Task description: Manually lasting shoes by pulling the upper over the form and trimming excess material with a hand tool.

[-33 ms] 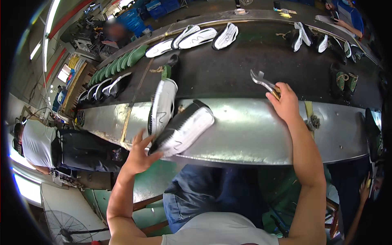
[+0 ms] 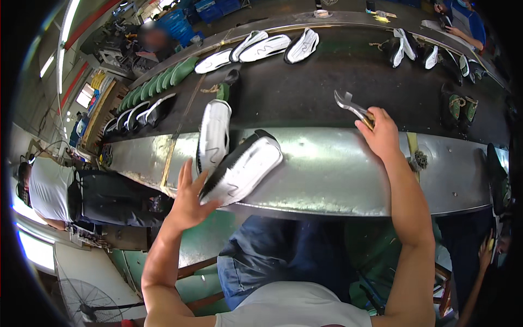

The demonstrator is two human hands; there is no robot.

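Note:
Two black shoes on lasts lie bottom up across the metal-covered bench edge. The nearer shoe [image 2: 251, 166] shows a white underside with a dark squiggle. Beside it on the left, the other shoe [image 2: 213, 133] points away from me. My left hand [image 2: 189, 201] is open at the near end of the nearer shoe, fingers spread and thumb close to it; whether it touches is hard to tell. My right hand [image 2: 379, 133] is closed around the handle of lasting pincers [image 2: 351, 106], held up above the bench with the curved metal head toward the far left.
White-bottomed shoes [image 2: 265, 49] and green shoe-shaped pieces [image 2: 158, 84] line the dark bench [image 2: 305, 98]. Dark shoes [image 2: 457, 109] lie at right. A tan strap with a frayed tuft [image 2: 418, 158] crosses the metal edge. People work at left and far right.
Both shoes near my left hand have rolled slightly, so more of their white undersides faces up. My left fingers have straightened; the right hand with the pincers has barely moved.

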